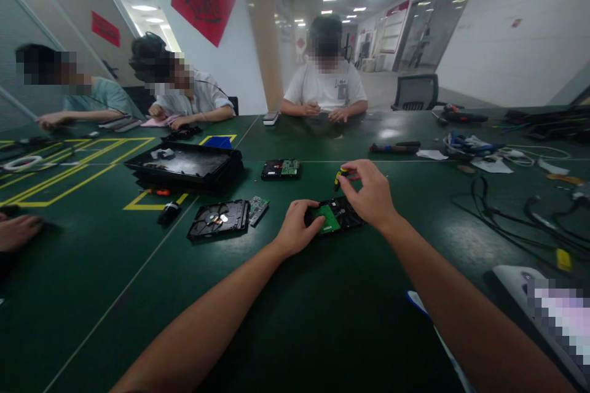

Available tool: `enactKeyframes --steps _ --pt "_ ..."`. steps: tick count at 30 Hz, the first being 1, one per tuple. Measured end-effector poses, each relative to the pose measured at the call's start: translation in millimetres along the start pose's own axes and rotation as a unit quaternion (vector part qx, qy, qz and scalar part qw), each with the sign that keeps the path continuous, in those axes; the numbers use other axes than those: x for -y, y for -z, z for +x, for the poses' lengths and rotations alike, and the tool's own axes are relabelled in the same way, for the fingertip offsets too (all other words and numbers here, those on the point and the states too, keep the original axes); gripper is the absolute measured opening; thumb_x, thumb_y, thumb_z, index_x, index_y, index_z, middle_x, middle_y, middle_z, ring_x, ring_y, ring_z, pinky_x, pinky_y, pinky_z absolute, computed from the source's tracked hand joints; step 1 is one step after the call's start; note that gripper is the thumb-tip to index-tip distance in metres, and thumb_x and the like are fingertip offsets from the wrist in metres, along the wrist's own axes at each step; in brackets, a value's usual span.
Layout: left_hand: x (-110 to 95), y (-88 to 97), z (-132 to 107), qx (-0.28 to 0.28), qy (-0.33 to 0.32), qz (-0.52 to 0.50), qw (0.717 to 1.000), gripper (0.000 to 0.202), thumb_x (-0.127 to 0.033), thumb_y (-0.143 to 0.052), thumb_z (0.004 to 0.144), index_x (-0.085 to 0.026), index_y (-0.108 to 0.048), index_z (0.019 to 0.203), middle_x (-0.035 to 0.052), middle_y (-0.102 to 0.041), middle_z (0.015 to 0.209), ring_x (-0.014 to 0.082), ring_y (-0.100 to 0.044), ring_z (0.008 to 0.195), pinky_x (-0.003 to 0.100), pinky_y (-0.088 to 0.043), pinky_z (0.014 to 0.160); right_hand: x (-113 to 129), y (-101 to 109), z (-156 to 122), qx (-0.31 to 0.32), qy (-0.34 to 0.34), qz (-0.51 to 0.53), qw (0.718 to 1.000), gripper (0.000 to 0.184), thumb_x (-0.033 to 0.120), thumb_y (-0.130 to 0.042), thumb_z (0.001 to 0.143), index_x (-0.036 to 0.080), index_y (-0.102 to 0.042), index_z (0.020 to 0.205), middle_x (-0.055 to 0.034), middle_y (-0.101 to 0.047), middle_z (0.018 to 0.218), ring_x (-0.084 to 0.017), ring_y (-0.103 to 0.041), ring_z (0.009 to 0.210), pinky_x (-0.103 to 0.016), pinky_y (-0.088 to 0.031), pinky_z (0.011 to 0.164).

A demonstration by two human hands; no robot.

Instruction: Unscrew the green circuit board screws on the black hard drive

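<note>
A hard drive with a green circuit board facing up lies on the table in front of me. My left hand grips its left end, thumb and fingers along the edges. In my right hand is a small yellow and black screwdriver, pinched near its top and held upright over the drive. Its tip is too small to make out against the drive. Left of my hands lies another hard drive, beside a loose circuit board. A further hard drive sits farther back.
Stacked black trays and a black computer mouse are on the left. Cables and a phone lie on the right. A dark-handled tool is farther back. Several people sit around the green table; one hand shows at left.
</note>
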State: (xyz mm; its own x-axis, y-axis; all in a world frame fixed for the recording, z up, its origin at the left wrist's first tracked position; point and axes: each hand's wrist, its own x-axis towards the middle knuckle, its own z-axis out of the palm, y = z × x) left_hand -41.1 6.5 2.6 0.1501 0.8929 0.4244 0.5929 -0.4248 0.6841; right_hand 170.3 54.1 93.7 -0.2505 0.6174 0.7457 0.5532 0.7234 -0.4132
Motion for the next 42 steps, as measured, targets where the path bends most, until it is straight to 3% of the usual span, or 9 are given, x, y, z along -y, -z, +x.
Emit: enactKeyframes --steps 3,7,17,27,42 --pt "-5.2 1.3 -1.5 0.037 -0.013 0.029 0.999 0.05 -0.041 -0.074 0.085 -0.021 -0.059 0.128 0.0108 -0.064 0.123 0.0287 -0.053 0.122 0.046 -0.047 0.103 1.1 0.4 0.2 0.0 0.0 0.001 1.0 0.015 0.02 -0.061 0.092 0.021 -0.062 0.107 -0.0101 -0.065 0.11 -0.023 -0.067 0.091 -0.041 -0.058 0.078" --pt "-6.5 2.6 -1.4 0.05 -0.029 0.047 0.997 0.056 -0.046 -0.079 0.08 -0.021 -0.06 0.126 0.0102 -0.064 0.122 0.0304 -0.051 0.123 0.047 -0.046 0.104 2.5 1.0 0.5 -0.003 0.001 0.0 1.0 0.015 0.021 -0.061 0.092 0.021 -0.062 0.107 -0.0102 -0.065 0.111 -0.023 -0.067 0.092 -0.04 -0.058 0.079" --pt "-3.8 -4.3 -2.6 0.061 -0.002 0.008 0.998 0.05 -0.043 -0.082 0.079 -0.023 -0.064 0.121 0.0092 -0.064 0.124 0.0305 -0.052 0.124 0.048 -0.044 0.106 -1.7 -2.0 -0.7 -0.004 -0.029 0.022 0.999 0.02 0.024 -0.062 0.091 0.023 -0.063 0.111 -0.0094 -0.07 0.112 -0.025 -0.069 0.093 -0.044 -0.058 0.082" --pt "-5.1 -4.7 -3.8 0.071 0.007 0.005 0.997 0.033 -0.041 -0.08 0.082 -0.028 -0.076 0.112 0.0093 -0.061 0.13 0.0319 -0.048 0.129 0.052 -0.041 0.111 3.7 2.7 2.0 0.006 0.008 0.013 1.0 0.015 0.023 -0.06 0.093 0.023 -0.065 0.107 -0.0092 -0.069 0.109 -0.026 -0.066 0.097 -0.043 -0.056 0.084" --pt "-2.8 3.5 -3.6 0.118 -0.008 -0.001 0.993 0.036 -0.039 -0.08 0.081 -0.031 -0.075 0.116 0.0092 -0.054 0.138 0.0336 -0.042 0.135 0.057 -0.038 0.115 5.7 4.0 1.7 0.03 0.014 0.001 0.999 0.018 0.025 -0.06 0.093 0.023 -0.063 0.111 -0.0104 -0.065 0.113 -0.027 -0.065 0.1 -0.046 -0.055 0.088"
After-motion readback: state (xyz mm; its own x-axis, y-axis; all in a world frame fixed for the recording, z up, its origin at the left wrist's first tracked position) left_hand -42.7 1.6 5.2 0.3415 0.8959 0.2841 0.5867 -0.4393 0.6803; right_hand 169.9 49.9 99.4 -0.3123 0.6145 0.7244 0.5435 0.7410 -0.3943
